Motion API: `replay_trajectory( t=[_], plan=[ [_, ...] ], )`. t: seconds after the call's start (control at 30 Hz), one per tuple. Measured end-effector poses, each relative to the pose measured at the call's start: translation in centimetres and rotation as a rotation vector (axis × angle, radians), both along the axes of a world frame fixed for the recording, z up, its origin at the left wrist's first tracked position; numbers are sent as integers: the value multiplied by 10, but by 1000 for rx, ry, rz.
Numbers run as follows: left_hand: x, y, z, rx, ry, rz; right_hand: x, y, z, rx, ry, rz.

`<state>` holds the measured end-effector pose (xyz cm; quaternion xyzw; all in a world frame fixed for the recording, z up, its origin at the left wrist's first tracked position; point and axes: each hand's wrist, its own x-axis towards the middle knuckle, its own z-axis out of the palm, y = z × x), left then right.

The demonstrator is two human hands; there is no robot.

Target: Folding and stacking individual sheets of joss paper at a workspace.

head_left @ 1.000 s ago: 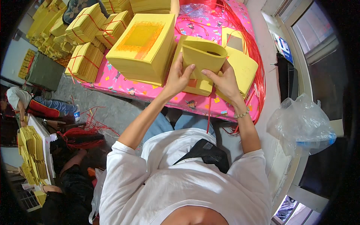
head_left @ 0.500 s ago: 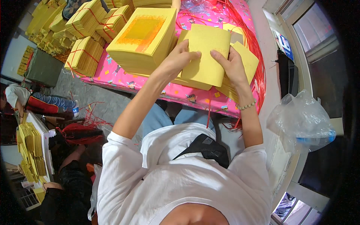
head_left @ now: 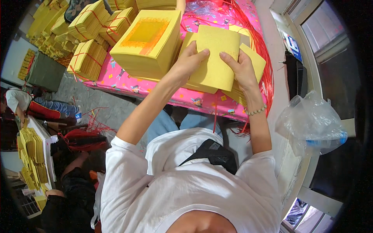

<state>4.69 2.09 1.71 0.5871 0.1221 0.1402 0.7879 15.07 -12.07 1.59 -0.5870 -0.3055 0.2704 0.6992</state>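
Note:
A sheaf of yellow paper point(head_left: 217, 50) is held between my two hands over the table; how many sheets it has I cannot tell. My left hand point(head_left: 191, 61) grips its left edge, thumb on top and fingers mostly hidden. On the opposite edge my right hand point(head_left: 243, 70) pinches it the same way, a beaded bracelet at the wrist. More yellow sheets point(head_left: 254, 62) lie loosely spread below and to the right. Just left of my left hand stands a tall stack of yellow paper point(head_left: 143, 64) with an orange-bordered square on its top sheet.
The table has a pink patterned cover point(head_left: 171, 95). Red plastic strands point(head_left: 268, 77) hang along its right side. Red-tied yellow bundles point(head_left: 88, 60) sit at the left. A clear plastic bag point(head_left: 311, 120) hangs by the window. Other people point(head_left: 70, 194) are at the far left.
Both hands keep their hold on the yellow paper, with only a tiny shift of the thumbs. The whole view has moved very slightly.

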Motion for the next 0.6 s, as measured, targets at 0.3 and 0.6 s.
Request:
replay_trajectory(
  t=[0.3, 0.6],
  plan=[
    [-17, -26, -6, 167, -373, 75, -25, -18, 6, 133, -161, -93],
    [-29, -47, 5, 129, -277, 26, -25, -37, 16, 136, -119, -226]
  ],
)
